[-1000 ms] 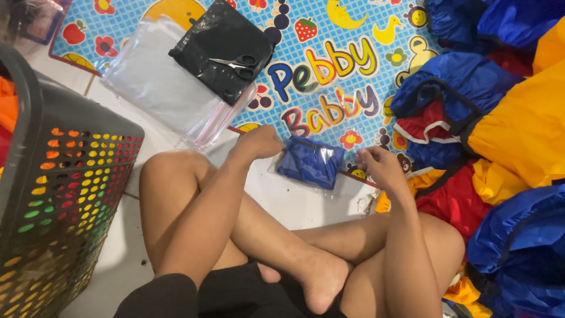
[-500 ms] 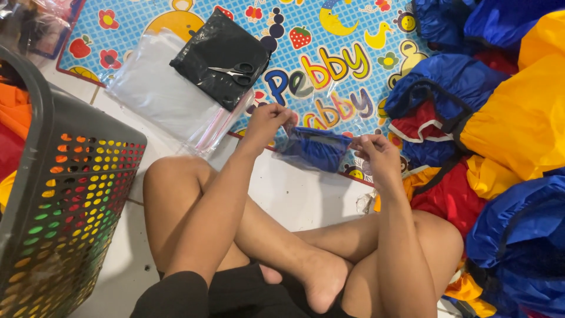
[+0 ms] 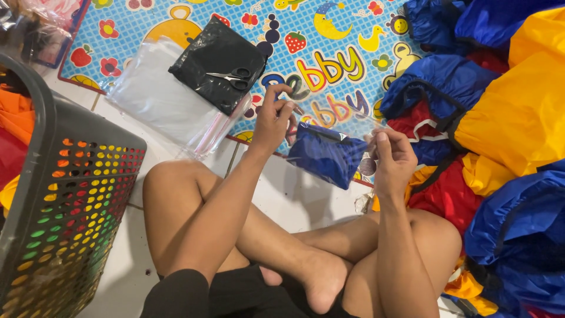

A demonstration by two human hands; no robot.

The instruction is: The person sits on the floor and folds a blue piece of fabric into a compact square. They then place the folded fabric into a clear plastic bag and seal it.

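Both hands up: the left hand (image 3: 275, 121) and right hand (image 3: 391, 154) each pinch a top corner of the clear plastic bag holding a folded blue garment (image 3: 326, 154), lifted above the floor. Uneven pinching could let that slippery plastic slide free.

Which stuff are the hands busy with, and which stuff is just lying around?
In hand:
- left hand and right hand pinching the top of a clear bag
- folded blue cloth inside it

Lying about:
- scissors on a black bag
- stack of clear bags
- basket
- pile of coloured cloth
- play mat
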